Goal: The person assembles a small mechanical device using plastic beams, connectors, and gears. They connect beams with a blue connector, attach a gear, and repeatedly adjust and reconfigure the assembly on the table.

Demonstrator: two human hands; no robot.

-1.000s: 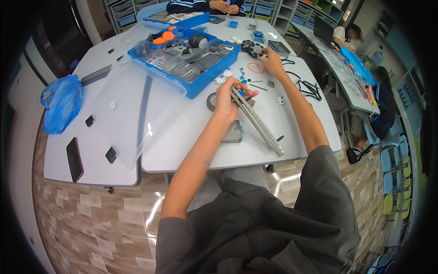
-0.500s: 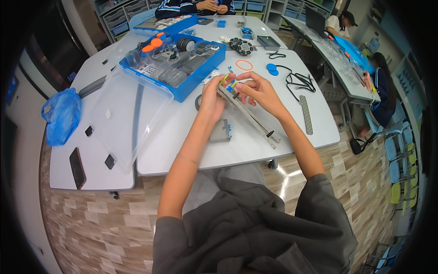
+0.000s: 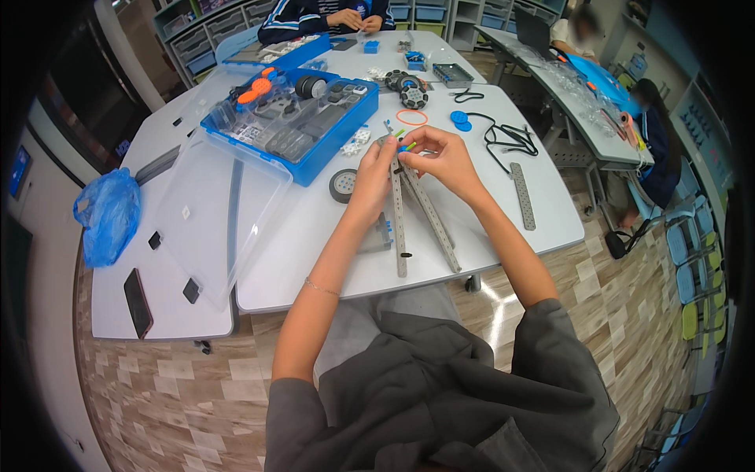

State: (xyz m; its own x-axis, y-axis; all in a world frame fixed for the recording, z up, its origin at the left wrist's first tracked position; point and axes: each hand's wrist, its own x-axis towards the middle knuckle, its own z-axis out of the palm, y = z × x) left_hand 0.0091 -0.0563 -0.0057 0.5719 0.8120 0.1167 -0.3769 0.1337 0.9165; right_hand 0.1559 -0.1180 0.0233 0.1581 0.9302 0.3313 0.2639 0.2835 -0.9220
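Note:
My left hand (image 3: 373,181) is closed around the upper end of a building-kit beam assembly (image 3: 399,224) made of long grey perforated beams. The beams hang toward me and spread apart like a V, with a black pin near the lower end of the left one. At the top of the assembly, my right hand (image 3: 444,161) has its thumb and fingers pinched at a small blue connector (image 3: 403,149) with lime-green pieces beside it. Fingers partly hide the joint. A grey-hubbed wheel (image 3: 343,186) and a grey block (image 3: 374,239) lie beside my left forearm.
A blue parts box (image 3: 303,169) stands at back left, its clear lid (image 3: 259,197) nearby. An orange ring (image 3: 411,117), black cable (image 3: 511,140), loose grey beam (image 3: 522,197) and omni wheels (image 3: 413,96) lie beyond. A phone (image 3: 138,303) rests at left. Another person's hands (image 3: 354,20) work at the far end.
The beam assembly has swung from slanting rightward to pointing more toward me, and its beams are farther apart. My right hand remains at the upper end; more of the wheel shows.

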